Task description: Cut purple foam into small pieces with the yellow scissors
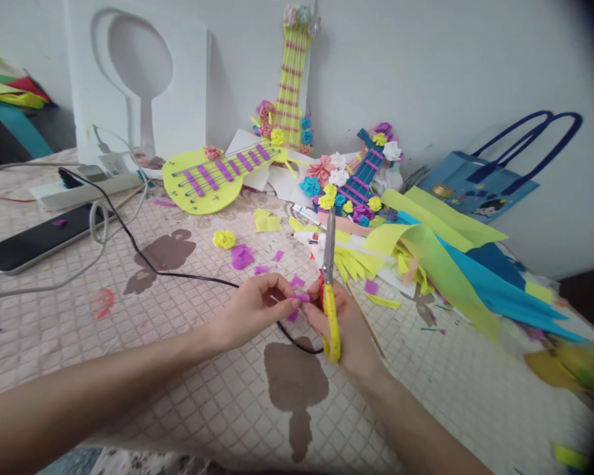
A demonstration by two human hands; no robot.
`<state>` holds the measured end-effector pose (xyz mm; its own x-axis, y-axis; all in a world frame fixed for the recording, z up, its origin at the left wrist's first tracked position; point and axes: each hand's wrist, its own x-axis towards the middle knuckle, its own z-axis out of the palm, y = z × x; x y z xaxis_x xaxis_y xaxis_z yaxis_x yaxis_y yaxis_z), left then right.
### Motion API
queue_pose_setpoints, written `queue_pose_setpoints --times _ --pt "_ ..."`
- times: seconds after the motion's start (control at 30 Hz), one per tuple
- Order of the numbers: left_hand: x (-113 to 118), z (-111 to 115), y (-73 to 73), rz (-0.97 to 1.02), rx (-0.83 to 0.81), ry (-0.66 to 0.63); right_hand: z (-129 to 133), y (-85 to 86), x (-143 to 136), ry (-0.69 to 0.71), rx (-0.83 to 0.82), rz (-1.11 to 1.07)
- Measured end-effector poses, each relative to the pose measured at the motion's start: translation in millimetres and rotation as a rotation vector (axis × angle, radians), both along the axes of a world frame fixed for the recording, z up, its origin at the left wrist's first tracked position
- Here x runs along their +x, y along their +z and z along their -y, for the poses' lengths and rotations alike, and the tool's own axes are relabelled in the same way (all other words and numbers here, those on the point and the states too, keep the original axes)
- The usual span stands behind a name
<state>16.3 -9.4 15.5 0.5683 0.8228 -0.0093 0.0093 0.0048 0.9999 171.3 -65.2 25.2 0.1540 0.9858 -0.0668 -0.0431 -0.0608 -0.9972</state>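
A small purple paper piece [301, 298] is pinched between the fingertips of my left hand [257, 307] and touches the fingers of my right hand [339, 323]. Yellow-handled scissors [331, 316] hang on my right hand, their metal blades closed and pointing away from me. More purple scraps [297, 282] lie just beyond my fingertips. Farther off to the left are a purple paper flower [242, 256] and a yellow paper flower [224, 239].
A black cable [198, 276] runs under my hands. Beyond lie a yellow paper guitar [202, 181], a blue one with flowers [363, 175] and a glue gun [321, 239]. Crepe strips [455, 284] and a blue bag [475, 181] are right, a phone [44, 237] left.
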Motion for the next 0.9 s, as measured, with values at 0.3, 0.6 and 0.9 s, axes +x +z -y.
queue_pose_setpoints --times 0.3,0.6,0.9 --pt "-11 -22 12.5 0.169 -0.061 0.172 6 -10.3 7 0.126 -0.133 -0.030" --pt "-18 -34 20.0 0.329 -0.042 0.363 9 -13.6 6 0.373 -0.164 0.185" --pt "-18 -31 21.7 0.350 0.056 0.392 11 -13.6 7 0.460 -0.164 0.232"
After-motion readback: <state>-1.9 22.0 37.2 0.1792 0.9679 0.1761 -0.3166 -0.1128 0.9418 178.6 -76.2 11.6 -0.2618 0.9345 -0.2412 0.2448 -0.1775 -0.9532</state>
